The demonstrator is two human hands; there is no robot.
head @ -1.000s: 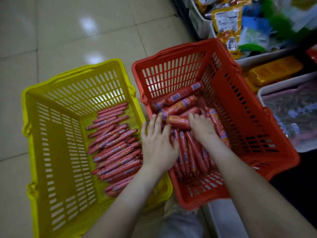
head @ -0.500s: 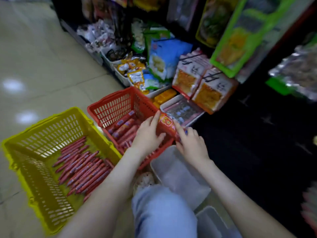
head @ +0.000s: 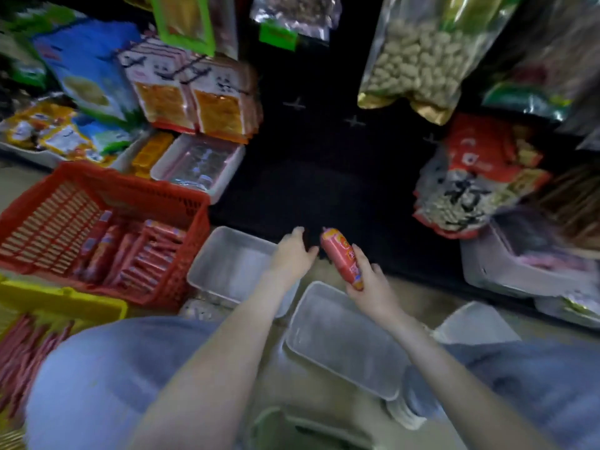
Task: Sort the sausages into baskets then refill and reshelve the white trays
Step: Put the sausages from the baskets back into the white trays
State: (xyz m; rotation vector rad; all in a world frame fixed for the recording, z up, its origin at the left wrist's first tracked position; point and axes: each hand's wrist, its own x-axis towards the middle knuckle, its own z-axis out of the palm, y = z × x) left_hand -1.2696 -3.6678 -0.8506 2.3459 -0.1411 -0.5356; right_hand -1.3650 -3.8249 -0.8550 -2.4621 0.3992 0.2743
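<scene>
My right hand (head: 370, 284) grips a thick red sausage (head: 341, 254), held tilted above the gap between two empty white trays. One tray (head: 227, 264) lies beside the red basket (head: 107, 190); the other tray (head: 344, 345) lies nearer me on the floor. My left hand (head: 292, 254) hovers with relaxed fingers over the far right corner of the first tray and holds nothing. The red basket holds several sausages (head: 139, 251). At the lower left the yellow basket (head: 61, 303) holds thin sausages (head: 26, 349).
A dark empty shelf bay (head: 324, 177) lies straight ahead. Snack bags hang and stand around it, with a peanut bag (head: 418, 56) above right. More white trays of goods (head: 201, 164) sit on the shelf to the left and at the right (head: 506, 271). My knees fill the foreground.
Both hands left the red basket and swung right, the right carrying a thick sausage out. My view turned from the baskets to the shelf and the floor trays.
</scene>
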